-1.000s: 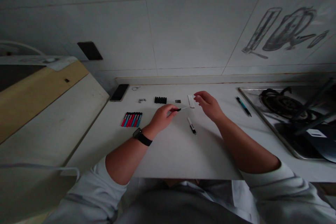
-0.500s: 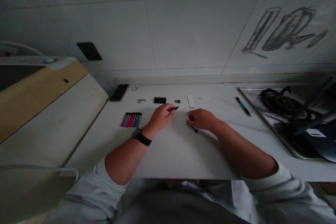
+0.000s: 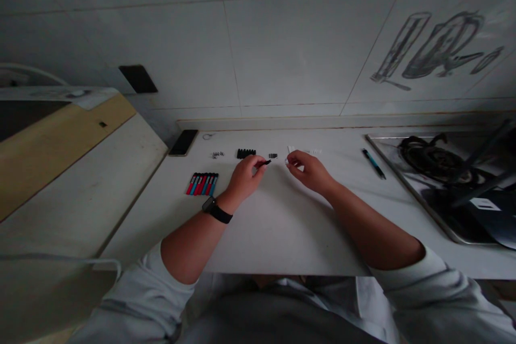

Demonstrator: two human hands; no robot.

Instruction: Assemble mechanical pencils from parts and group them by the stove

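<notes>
My left hand [image 3: 246, 174] pinches a small black pen part [image 3: 267, 162] between thumb and forefinger, its tip pointing right. My right hand [image 3: 308, 169] is closed, with a small white end [image 3: 286, 161] showing at its fingertips; the rest of that piece is hidden. Just beyond my left hand is a row of black pen grips [image 3: 246, 153]. Between the hands and a bit farther back lie several small dark pieces [image 3: 273, 156]. White sticks [image 3: 291, 149] are partly covered by my right hand, with small clear-white pieces [image 3: 315, 151] beside them.
Red and blue pen barrels [image 3: 202, 184] lie in a row at left, small metal parts [image 3: 218, 155] behind them. A phone [image 3: 183, 142] and a ring [image 3: 208, 136] sit at the back left. A blue pen [image 3: 373, 163] lies at right, before a gas stove [image 3: 439, 215].
My right hand has moved up and away from me, carrying its piece off the tabletop; the black end seen below it is out of sight. My left hand has shifted slightly left.
</notes>
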